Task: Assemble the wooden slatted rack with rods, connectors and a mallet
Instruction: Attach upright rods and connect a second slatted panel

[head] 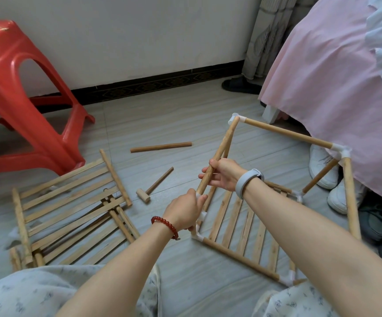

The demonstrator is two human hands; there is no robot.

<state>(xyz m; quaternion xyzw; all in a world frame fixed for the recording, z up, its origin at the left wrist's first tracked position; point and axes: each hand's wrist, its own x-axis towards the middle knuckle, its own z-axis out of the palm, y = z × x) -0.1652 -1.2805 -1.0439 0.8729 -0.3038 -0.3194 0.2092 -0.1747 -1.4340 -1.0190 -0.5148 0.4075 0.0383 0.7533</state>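
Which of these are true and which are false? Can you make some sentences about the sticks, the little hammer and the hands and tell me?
1. The right hand grips a wooden rod of the rack frame. True.
2. The mallet is in the left hand. False: it lies on the floor, and the left hand holds a white connector.
3. A loose rod lies on the floor beyond the mallet. True.
4. The stool is blue. False: it is red.
5. The spare slatted panels lie flat on the floor near the stool. True.
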